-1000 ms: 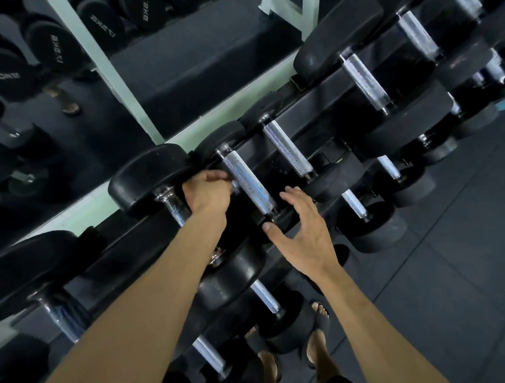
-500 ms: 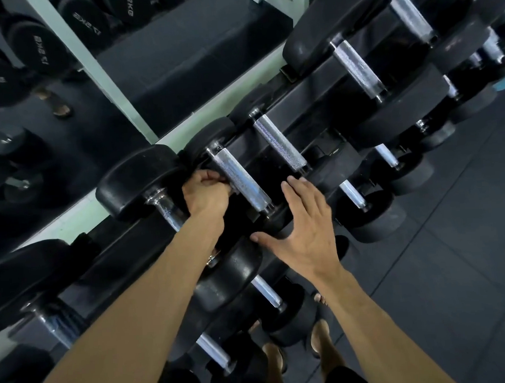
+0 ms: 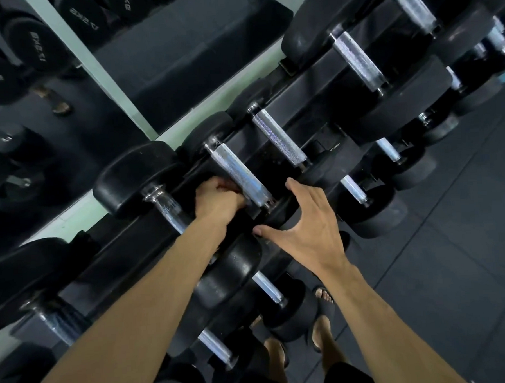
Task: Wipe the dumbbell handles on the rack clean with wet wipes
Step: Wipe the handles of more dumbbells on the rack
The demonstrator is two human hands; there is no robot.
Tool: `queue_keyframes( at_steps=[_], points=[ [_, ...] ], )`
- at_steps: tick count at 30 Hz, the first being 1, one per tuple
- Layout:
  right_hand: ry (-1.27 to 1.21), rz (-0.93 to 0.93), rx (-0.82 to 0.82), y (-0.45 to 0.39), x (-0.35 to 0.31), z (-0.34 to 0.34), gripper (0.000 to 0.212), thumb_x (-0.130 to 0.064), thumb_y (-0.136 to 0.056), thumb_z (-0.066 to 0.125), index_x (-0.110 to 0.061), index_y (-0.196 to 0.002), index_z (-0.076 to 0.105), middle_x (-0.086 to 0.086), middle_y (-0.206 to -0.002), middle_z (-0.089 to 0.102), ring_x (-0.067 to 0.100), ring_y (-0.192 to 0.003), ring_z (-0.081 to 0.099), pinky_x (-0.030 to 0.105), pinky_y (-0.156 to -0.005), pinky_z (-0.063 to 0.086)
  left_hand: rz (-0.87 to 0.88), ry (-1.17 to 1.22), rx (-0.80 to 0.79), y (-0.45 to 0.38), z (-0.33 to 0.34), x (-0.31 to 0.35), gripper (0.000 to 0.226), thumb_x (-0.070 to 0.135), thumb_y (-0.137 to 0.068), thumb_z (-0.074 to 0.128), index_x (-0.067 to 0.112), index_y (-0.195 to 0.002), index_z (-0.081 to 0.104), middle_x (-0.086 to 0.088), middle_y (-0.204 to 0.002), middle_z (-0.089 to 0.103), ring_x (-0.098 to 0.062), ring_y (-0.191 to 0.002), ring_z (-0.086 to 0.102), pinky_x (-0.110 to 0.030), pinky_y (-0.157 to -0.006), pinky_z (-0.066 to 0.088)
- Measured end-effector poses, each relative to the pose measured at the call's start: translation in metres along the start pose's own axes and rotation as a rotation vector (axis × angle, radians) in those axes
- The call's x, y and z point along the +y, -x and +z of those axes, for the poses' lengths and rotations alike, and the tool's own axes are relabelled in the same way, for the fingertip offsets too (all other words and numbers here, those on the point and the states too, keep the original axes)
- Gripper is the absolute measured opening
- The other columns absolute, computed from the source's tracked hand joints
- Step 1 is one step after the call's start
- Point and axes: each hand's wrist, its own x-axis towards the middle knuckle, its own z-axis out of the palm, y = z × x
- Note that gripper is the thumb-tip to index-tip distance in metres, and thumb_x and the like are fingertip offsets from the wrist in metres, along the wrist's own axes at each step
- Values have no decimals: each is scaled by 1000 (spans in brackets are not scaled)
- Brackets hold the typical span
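Observation:
A black rack (image 3: pixel 322 99) runs diagonally and carries dumbbells with knurled chrome handles. My left hand (image 3: pixel 219 200) is a fist with its fingers curled round the lower end of one small dumbbell handle (image 3: pixel 235 171). No wipe shows in that fist. To its left is the thicker handle of a large dumbbell (image 3: pixel 167 209), partly behind my forearm. My right hand (image 3: pixel 308 226) is spread open just right of the fist, its thumb touching that small dumbbell's black front head (image 3: pixel 276 216). A second small handle (image 3: pixel 280 137) lies bare further right.
A mirror with a pale green frame (image 3: pixel 98 70) stands behind the rack and reflects more dumbbells. A lower tier holds smaller dumbbells (image 3: pixel 268 287). My sandalled feet (image 3: pixel 322 310) stand close to the rack on a dark rubber floor (image 3: pixel 452 239).
My left fist has slid down the small handle toward its lower end. My right hand has moved in toward the rack, and its thumb now touches the dumbbell head.

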Motion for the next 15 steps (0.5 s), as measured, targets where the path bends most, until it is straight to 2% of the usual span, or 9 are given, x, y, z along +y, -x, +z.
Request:
queue_keyframes(
  at_steps=[2, 3, 4, 7, 8, 10, 12, 15],
  points=[
    [-8, 1, 9, 1, 1, 1, 105, -57, -63, 86, -16, -149, 42, -1, -140, 49, 11, -134, 39, 16, -105, 24, -8, -210, -110, 7, 5, -4, 30, -7, -70, 75, 19, -68, 60, -1, -75, 68, -17, -77, 63, -25, -76, 50],
    [-6, -5, 11, 1, 1, 1, 105, -58, -62, 86, -17, -148, 42, -2, -140, 49, 11, -134, 39, 16, -104, 24, -18, -204, -122, 8, 6, -4, 29, -8, -70, 74, 18, -70, 61, -1, -76, 67, -18, -79, 64, -25, -77, 50],
    [-3, -9, 9, 1, 1, 0, 105, -58, -62, 85, -17, -148, 42, -2, -140, 49, 10, -133, 39, 16, -104, 24, -38, -130, -112, 6, 6, -3, 28, -11, -71, 72, 15, -76, 63, -2, -77, 68, -19, -79, 65, -28, -78, 53],
    [-7, -7, -6, 0, 2, -1, 104, -59, -62, 85, -18, -148, 43, -5, -140, 48, 9, -133, 38, 12, -100, 23, -187, 359, -12, -3, 5, 5, 39, -25, -76, 57, 0, -106, 58, -10, -83, 64, -21, -74, 64, -31, -69, 60],
    [-14, -7, -5, -1, 2, -1, 103, -58, -62, 85, -18, -148, 43, -5, -140, 48, 9, -132, 38, 9, -99, 21, -203, 406, -17, -5, 5, 5, 41, -26, -77, 54, -1, -109, 56, -13, -87, 63, -22, -76, 64, -32, -71, 60],
    [-28, -9, 2, -1, 4, 1, 103, -58, -62, 86, -18, -147, 44, -5, -139, 49, 8, -131, 39, 1, -94, 19, -157, 200, -83, -4, 7, 1, 36, -21, -76, 59, 2, -103, 62, -14, -93, 67, -26, -84, 66, -38, -83, 58],
    [-47, -8, 13, 0, 5, 2, 103, -57, -61, 87, -18, -147, 45, -6, -139, 50, 8, -131, 39, -1, -93, 20, -105, -39, -157, 5, 8, -2, 32, -14, -73, 68, 15, -87, 64, -12, -92, 70, -25, -89, 68, -37, -88, 56],
    [-64, -3, 1, 1, 6, 2, 103, -55, -61, 88, -19, -147, 44, -8, -139, 49, 5, -131, 37, -1, -94, 19, -51, -32, -89, 6, 9, -2, 35, -16, -72, 68, 17, -80, 61, -8, -85, 69, -23, -87, 67, -34, -85, 55]
  ],
)
